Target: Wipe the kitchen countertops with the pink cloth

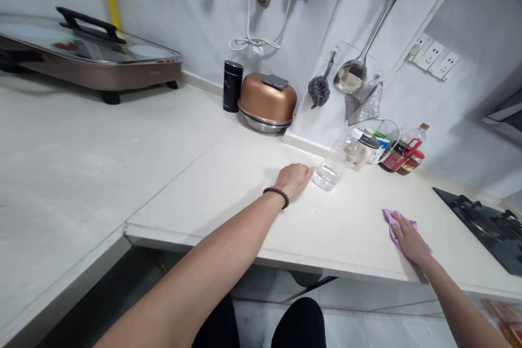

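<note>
Head view: right hand [410, 240] partly hides lilac cloth [390, 221]; hob [486, 229] cropped.

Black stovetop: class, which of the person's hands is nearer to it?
Right. The right hand is on the pink cloth, left of the stovetop; the left hand is farther left, beside the base of the clear bottle.

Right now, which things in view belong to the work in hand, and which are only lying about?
Belonging, it seems:
- lilac cloth, under the right grip
- countertop, beneath the cloth
- clear bottle, beside the left grip; contact uncertain

Only lying about:
- copper-coloured bowl
- black canister
- electric pan
</note>
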Available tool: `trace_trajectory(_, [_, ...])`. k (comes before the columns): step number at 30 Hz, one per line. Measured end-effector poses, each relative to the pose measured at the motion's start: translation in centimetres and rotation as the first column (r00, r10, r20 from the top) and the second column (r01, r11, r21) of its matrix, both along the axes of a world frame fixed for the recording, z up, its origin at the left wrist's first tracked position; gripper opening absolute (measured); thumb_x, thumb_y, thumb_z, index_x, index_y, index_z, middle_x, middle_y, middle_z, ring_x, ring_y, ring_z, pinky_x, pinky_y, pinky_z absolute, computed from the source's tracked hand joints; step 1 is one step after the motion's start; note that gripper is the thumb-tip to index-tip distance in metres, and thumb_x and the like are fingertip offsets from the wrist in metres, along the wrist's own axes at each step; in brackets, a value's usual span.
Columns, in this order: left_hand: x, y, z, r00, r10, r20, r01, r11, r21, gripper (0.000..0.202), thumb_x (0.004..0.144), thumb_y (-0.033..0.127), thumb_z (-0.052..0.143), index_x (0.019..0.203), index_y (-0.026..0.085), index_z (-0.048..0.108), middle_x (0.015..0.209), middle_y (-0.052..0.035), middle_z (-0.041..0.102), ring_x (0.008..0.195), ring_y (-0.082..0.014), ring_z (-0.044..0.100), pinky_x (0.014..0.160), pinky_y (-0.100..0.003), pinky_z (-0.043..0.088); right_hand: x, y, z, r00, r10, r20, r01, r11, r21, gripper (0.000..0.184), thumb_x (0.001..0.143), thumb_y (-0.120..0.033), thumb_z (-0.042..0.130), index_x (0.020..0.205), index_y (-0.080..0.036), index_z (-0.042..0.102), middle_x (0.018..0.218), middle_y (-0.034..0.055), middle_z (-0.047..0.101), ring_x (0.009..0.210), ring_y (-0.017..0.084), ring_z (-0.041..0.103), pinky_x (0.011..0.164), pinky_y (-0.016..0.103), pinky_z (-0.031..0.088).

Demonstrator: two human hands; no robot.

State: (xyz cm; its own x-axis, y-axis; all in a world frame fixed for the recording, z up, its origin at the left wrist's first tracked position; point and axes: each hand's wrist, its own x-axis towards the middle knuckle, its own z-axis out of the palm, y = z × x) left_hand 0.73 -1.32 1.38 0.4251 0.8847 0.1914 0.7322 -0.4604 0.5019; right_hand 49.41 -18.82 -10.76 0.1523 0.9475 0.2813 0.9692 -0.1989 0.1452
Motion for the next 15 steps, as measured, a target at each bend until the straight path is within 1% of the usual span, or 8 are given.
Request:
trace_trajectory(3, [0.1, -0.1, 0.0, 1.0, 0.0, -0.008, 0.0, 1.0, 0.009, 0.055, 0.11, 0.041, 0.032, 0.095, 0.019, 0.08, 0.1, -0.0118, 0.079, 0.098, -0.0272, 0.073, 0.082, -0.033, 0.048, -0.7, 4.6, 0.9, 0.996, -0.043, -0.082, 0.038, 0.998, -0.057, 0.066, 0.105, -0.048, 0.015, 0.158, -0.022, 0.045, 0.163, 0.0105, 0.045, 0.152, 0.028, 0.038, 0.123, 0.052, 0.035])
trace_trajectory(5, [0.1, 0.0, -0.1, 1.0, 0.008, -0.018, -0.008, 1.0, 0.012, 0.055, 0.11, 0.041, 0.033, 0.094, 0.019, 0.08, 0.1, -0.0122, 0.079, 0.099, -0.0275, 0.073, 0.081, -0.033, 0.048, -1.6, 7.8, 1.8, 0.993, -0.065, -0.103, 0.057, 0.995, -0.08, 0.064, 0.105, -0.046, 0.016, 0.158, -0.022, 0.043, 0.163, 0.0111, 0.043, 0.152, 0.028, 0.037, 0.122, 0.054, 0.035])
trace_trajectory(10, [-0.1, 0.1, -0.1, 0.999, 0.012, -0.036, -0.012, 1.0, 0.013, 0.053, 0.11, 0.04, 0.033, 0.095, 0.02, 0.079, 0.1, -0.011, 0.079, 0.098, -0.0269, 0.073, 0.08, -0.033, 0.047, -5.3, 14.9, 4.0, 0.979, -0.13, -0.156, 0.113, 0.987, -0.112, 0.061, 0.106, -0.043, 0.019, 0.16, -0.024, 0.041, 0.161, 0.0148, 0.045, 0.151, 0.032, 0.037, 0.122, 0.061, 0.029])
trace_trajectory(12, [-0.1, 0.0, 0.0, 0.999, 0.011, -0.046, -0.01, 1.0, 0.016, 0.053, 0.111, 0.041, 0.033, 0.096, 0.02, 0.079, 0.1, -0.0107, 0.079, 0.098, -0.027, 0.073, 0.08, -0.033, 0.047, -7.1, 17.1, 4.3, 0.979, -0.114, -0.172, 0.097, 0.99, -0.105, 0.061, 0.107, -0.043, 0.02, 0.161, -0.024, 0.04, 0.16, 0.0157, 0.045, 0.15, 0.033, 0.039, 0.121, 0.063, 0.029])
trace_trajectory(15, [-0.1, -0.1, 0.1, 0.998, 0.008, -0.066, -0.006, 1.0, 0.024, 0.054, 0.111, 0.042, 0.032, 0.097, 0.02, 0.079, 0.102, -0.0115, 0.079, 0.099, -0.0278, 0.073, 0.08, -0.033, 0.047, -10.0, 20.0, 4.0, 0.98, -0.061, -0.189, 0.041, 0.993, -0.106, 0.059, 0.107, -0.044, 0.022, 0.16, -0.024, 0.041, 0.162, 0.0142, 0.043, 0.15, 0.034, 0.038, 0.121, 0.061, 0.03])
